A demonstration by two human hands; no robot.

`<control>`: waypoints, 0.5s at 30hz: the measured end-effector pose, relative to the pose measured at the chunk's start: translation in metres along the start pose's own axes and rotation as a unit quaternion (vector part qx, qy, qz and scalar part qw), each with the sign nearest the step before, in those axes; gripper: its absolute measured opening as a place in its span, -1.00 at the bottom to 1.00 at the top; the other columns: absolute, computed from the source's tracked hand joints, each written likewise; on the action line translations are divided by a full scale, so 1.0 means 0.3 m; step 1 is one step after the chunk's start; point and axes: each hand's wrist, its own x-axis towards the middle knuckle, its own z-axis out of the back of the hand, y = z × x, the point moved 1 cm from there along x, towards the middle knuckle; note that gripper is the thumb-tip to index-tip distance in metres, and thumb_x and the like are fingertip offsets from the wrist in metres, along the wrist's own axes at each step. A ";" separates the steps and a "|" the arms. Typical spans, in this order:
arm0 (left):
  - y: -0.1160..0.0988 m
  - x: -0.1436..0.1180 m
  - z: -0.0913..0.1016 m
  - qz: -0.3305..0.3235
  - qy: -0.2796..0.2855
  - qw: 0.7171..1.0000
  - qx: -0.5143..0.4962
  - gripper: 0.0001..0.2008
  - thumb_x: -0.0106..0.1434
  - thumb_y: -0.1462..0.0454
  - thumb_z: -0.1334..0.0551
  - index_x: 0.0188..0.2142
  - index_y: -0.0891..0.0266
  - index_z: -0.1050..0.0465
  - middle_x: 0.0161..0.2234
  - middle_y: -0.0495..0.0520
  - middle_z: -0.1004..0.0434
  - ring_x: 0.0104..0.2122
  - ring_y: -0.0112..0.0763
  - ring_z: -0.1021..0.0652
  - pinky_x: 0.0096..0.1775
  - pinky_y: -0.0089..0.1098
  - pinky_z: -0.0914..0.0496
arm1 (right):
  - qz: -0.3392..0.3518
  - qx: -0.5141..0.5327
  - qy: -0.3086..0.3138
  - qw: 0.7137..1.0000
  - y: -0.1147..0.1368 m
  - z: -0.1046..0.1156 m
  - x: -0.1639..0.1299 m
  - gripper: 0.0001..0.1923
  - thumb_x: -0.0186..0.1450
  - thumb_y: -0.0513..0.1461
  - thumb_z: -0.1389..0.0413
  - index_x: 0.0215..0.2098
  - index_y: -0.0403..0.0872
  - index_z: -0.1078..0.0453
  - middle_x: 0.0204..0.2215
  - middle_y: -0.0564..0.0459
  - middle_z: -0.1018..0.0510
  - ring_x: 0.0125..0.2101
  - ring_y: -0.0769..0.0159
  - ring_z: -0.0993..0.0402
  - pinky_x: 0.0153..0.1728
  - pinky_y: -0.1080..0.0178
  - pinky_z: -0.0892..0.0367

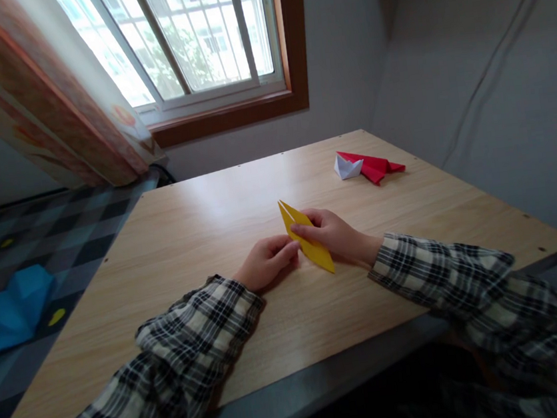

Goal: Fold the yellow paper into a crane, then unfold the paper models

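A folded piece of yellow paper [316, 250] is held at a slant over the middle of the table, its upper end split into two narrow points. My right hand [335, 231] grips it from the right side, thumb across its face and fingers behind. On the paper's left edge my left hand [269, 260] closes thumb and fingers, pinching that edge. The backs of both hands hide some fingertips. Plaid sleeves cover both forearms.
Toward the back right of the wooden table [200, 231] lie a small white paper boat [348, 167] and a red folded paper plane [374, 166]. Left of the table, blue folded paper [13, 310] rests on a checked cloth [73, 222]. A window [188, 38] is behind.
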 end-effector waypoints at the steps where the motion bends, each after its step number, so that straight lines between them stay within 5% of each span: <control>1: 0.003 0.001 0.001 -0.004 -0.035 0.999 -0.031 -0.69 0.38 0.09 -0.17 -0.39 0.25 -0.41 -0.48 0.00 -0.46 -0.47 -0.47 -0.44 -0.39 -0.42 -0.35 | -0.002 0.003 0.005 1.000 0.001 0.006 0.001 -0.65 0.26 0.01 -0.25 -0.32 -0.12 -0.41 -0.46 0.12 -0.41 -0.48 0.42 -0.29 -0.51 0.33 -0.18; 6: 0.016 0.005 0.003 0.014 -0.183 0.965 -0.187 -0.83 0.37 0.16 -0.19 -0.11 0.15 -0.37 -0.24 0.01 -0.49 -0.32 -0.45 -0.51 -0.32 -0.42 -0.44 | -0.031 0.002 0.032 0.999 0.020 0.026 0.004 -0.65 0.23 -0.02 -0.29 -0.31 -0.16 -0.44 -0.50 0.14 -0.39 -0.52 0.45 -0.26 -0.52 0.34 -0.14; 15: 0.024 0.009 0.010 0.035 -0.201 0.948 -0.243 -0.83 0.26 0.26 -0.29 -0.14 0.15 -0.43 -0.22 0.00 -0.47 -0.29 -0.46 -0.49 -0.33 -0.48 -0.43 | -0.084 -0.004 0.071 0.994 0.023 0.018 -0.005 -0.57 0.23 0.07 -0.25 -0.27 -0.16 -0.43 -0.50 0.13 -0.42 -0.54 0.44 -0.31 -0.56 0.34 -0.17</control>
